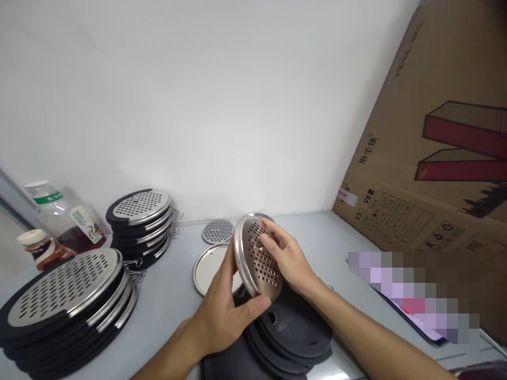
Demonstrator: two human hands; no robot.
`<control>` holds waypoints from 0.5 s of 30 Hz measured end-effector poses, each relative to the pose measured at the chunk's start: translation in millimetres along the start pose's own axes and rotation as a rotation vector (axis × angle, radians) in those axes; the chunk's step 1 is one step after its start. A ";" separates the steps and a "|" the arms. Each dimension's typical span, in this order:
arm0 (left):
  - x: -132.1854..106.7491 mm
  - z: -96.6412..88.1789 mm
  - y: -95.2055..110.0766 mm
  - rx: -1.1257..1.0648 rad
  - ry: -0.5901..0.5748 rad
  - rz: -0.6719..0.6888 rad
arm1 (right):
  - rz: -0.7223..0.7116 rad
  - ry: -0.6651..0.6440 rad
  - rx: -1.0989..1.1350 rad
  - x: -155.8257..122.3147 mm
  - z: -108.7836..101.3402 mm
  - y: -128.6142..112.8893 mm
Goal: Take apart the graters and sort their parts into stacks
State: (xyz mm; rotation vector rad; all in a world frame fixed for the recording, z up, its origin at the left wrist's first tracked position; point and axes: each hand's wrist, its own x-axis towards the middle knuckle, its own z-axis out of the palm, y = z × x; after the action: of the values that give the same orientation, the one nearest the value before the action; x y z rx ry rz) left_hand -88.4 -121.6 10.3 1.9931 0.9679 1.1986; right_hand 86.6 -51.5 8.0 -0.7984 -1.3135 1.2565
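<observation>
My left hand (pixel 225 314) grips the edge of a round metal ring (pixel 238 253), tilted up on its side. A perforated grater disc (pixel 264 269) with raised holes sits within the ring, facing right. The thumb and fingers of my right hand (pixel 288 256) are closed together against the disc's upper face; their tips touch it near the middle. Below my hands lies a stack of black round pieces (pixel 297 327), partly hidden by my right forearm. Behind my left hand are a flat round metal plate with a rim (pixel 200 272) and a loose perforated disc (pixel 217 231).
Two stacks of black-rimmed grater discs stand at left, one near (pixel 63 287) and one farther back (pixel 140 206), with wire clips. Behind them are a large bottle (pixel 59 211) and a small bottle (pixel 43 250). A cardboard box (pixel 396 200) leans at right beside a pixelated phone-like object (pixel 412 311).
</observation>
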 end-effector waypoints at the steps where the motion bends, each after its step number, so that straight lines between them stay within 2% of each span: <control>1: -1.0 0.9 -0.2 0.070 0.015 0.066 | -0.033 -0.064 -0.028 -3.7 1.3 -1.9; 4: -0.4 2.5 -0.4 0.314 0.038 0.281 | -0.025 -0.276 0.076 -12.8 2.4 -8.6; 7: 3.1 1.9 -0.3 0.435 -0.005 0.364 | 0.066 -0.399 0.273 -16.4 2.0 -14.4; 9: 4.8 1.0 -0.4 0.445 -0.047 0.360 | 0.146 -0.447 0.392 -16.7 2.0 -16.5; 12: 5.3 -0.5 -1.4 0.384 -0.106 0.303 | 0.212 -0.444 0.507 -16.4 3.0 -17.0; 15: 5.4 -0.9 -2.5 0.270 -0.080 0.194 | 0.218 -0.396 0.529 -17.0 5.4 -16.3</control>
State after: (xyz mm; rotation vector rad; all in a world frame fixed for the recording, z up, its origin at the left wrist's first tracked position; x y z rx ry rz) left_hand -88.2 -115.7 11.1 2.3754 0.9555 1.1268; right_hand 87.8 -72.3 20.2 -0.3263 -1.1282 1.9041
